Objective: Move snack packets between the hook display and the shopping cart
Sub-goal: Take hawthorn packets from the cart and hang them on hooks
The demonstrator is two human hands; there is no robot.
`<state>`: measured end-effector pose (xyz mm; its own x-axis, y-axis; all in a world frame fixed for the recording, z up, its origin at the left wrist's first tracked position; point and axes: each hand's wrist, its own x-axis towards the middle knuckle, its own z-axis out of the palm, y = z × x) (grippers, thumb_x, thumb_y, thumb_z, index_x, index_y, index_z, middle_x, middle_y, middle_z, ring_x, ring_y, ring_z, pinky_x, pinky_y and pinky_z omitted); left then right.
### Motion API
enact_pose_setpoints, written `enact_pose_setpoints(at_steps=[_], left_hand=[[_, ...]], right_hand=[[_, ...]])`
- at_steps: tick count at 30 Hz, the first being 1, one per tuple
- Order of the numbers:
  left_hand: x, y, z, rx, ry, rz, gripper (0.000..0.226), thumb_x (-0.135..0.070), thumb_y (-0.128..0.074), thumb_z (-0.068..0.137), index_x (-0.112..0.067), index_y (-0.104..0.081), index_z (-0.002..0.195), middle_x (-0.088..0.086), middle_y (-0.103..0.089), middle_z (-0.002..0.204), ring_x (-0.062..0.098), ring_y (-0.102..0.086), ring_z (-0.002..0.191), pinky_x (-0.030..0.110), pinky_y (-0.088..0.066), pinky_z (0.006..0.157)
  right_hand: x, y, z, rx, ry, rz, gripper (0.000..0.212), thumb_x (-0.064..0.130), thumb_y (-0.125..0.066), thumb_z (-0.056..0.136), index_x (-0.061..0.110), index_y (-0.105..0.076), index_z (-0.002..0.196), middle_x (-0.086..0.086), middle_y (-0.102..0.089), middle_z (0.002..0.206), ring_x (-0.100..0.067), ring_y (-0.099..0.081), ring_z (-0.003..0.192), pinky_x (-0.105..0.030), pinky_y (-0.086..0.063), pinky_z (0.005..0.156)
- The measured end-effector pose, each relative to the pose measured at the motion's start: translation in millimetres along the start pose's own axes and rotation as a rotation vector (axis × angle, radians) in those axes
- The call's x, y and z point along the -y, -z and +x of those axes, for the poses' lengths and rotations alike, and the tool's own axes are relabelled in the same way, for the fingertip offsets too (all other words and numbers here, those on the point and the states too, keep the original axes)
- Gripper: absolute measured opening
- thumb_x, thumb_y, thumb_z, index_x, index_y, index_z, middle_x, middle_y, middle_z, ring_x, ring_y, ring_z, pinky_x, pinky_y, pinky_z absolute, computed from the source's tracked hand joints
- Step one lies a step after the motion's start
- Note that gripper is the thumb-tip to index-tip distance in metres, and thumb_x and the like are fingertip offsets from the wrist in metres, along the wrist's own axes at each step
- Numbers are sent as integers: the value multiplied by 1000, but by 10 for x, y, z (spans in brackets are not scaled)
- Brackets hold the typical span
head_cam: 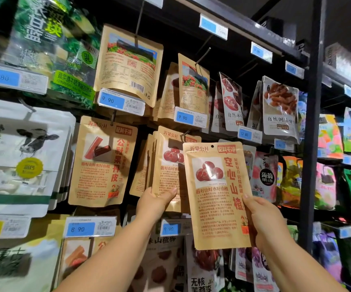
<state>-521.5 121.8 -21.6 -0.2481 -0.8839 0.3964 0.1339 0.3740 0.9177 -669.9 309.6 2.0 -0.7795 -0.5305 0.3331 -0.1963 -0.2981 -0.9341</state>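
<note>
Kraft-brown snack packet (216,194) at lower centre, gripped by right hand (263,220); left hand (155,202) pinches hanging packets (166,165).

The right hand (264,220) held a kraft packet (216,194) upright before the hook display (186,133). The left hand (153,202) gripped the hanging packets (166,165) at their lower edge, just beside it.

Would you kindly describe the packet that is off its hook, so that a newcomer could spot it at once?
Find the black upright post right of centre. Just left of it, the right hand holds a brown packet by its lower right edge. Unlike its hanging brown neighbours, its punched hole is empty, and it shows red fruits beside red characters.
</note>
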Motion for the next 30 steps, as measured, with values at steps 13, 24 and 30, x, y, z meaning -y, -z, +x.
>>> enact_pose_setpoints(at_steps=[13,24,30], left_hand=[[-7,45,-174,-298,-274,165,61,-43,-64,85,-19,-31,131,3,-35,137,22,-27,131,41,-30,109],[-355,89,-402,157,-349,-75,57,-54,-53,80,-35,-23,124,-11,-58,118,0,-57,104,11,-43,79],[-295,30,-315,214,-372,-100,87,-37,-68,83,-43,-2,138,-9,-58,123,7,-62,107,34,-52,94]], right_hand=[[-21,-241,73,54,-29,59,22,18,-54,100,2,-68,94,-15,-74,81,-32,-70,75,-48,-59,71],[120,-646,194,111,-25,143,20,19,-54,99,4,-65,91,-9,-72,72,-27,-68,67,-39,-56,63],[124,-772,269,109,-41,145,20,18,-53,99,3,-63,92,-14,-71,79,-29,-67,68,-39,-57,64]])
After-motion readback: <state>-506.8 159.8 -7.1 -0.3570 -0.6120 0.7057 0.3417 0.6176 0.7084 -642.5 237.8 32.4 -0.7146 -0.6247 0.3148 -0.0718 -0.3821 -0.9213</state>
